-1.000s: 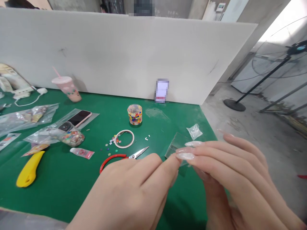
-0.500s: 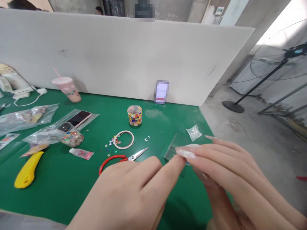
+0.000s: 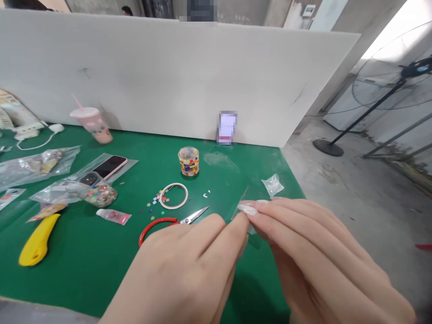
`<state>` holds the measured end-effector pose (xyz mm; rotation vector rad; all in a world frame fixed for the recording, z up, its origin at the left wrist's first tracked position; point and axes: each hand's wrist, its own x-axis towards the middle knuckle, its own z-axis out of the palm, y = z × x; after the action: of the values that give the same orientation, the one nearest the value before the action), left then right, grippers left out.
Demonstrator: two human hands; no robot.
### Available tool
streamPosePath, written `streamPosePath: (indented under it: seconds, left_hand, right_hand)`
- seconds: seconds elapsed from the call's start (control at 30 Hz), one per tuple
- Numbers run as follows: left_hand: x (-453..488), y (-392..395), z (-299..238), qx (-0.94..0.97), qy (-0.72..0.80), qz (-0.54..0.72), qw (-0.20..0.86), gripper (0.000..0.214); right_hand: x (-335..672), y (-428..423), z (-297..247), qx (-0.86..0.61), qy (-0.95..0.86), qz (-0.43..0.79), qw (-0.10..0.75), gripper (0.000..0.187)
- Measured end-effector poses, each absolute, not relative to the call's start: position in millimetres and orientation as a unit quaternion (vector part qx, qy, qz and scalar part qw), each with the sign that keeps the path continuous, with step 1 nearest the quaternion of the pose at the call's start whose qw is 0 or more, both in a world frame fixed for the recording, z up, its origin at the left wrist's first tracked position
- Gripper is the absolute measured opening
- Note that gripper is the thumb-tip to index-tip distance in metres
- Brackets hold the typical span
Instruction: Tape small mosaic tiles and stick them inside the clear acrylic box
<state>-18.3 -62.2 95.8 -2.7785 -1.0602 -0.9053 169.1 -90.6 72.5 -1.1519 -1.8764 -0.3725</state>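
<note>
My left hand (image 3: 195, 256) is closed, with its index fingertip meeting the fingers of my right hand (image 3: 313, 243). Between them they pinch a clear plastic piece (image 3: 249, 194), perhaps a small bag; its lower part is hidden by my fingers. Long pale nails on my right hand press over its near side. Just left of my hands lie red-handled scissors (image 3: 158, 221), blades pointing right, partly covered by my left hand. Beyond my right fingers rests a small crumpled clear packet (image 3: 273, 184).
On the green table (image 3: 148, 265) stand a mosaic-covered cup (image 3: 189, 162) and a pink tumbler (image 3: 92, 125). A tape roll (image 3: 173, 196), small tube (image 3: 114, 216), yellow-handled tool (image 3: 39, 240) and jar of colored pieces (image 3: 99, 191) lie leftward. A phone (image 3: 227, 128) leans against the white partition (image 3: 151, 76).
Both hands have stayed together on the clear plastic. My right hand has shifted left, and its raised fingers have come down closer to the others.
</note>
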Motion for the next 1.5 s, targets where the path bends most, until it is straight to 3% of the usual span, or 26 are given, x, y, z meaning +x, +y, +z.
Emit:
streamPosePath:
  seconds: [0.23,0.63,1.07,1.5]
  left_hand:
    - [-15,-59,100,-0.896,-0.376,-0.236,-0.008,0.034]
    - [-15,-60,105,-0.895,-0.378,-0.234,-0.045,0.041]
    - [-15,-57,105,-0.896,-0.364,-0.253,-0.026,0.038]
    - [-11,-56,105,-0.897,-0.347,-0.271,-0.038,0.032]
  right_hand:
    - [168,-79,64,-0.441,-0.767,-0.159,0.439,0.029]
    - [169,-77,68,-0.452,-0.751,-0.184,0.445,0.029]
    - [165,-93,74,-0.504,-0.717,-0.150,0.457,0.017]
    - [162,-86,74,-0.459,-0.739,-0.142,0.472,0.027]
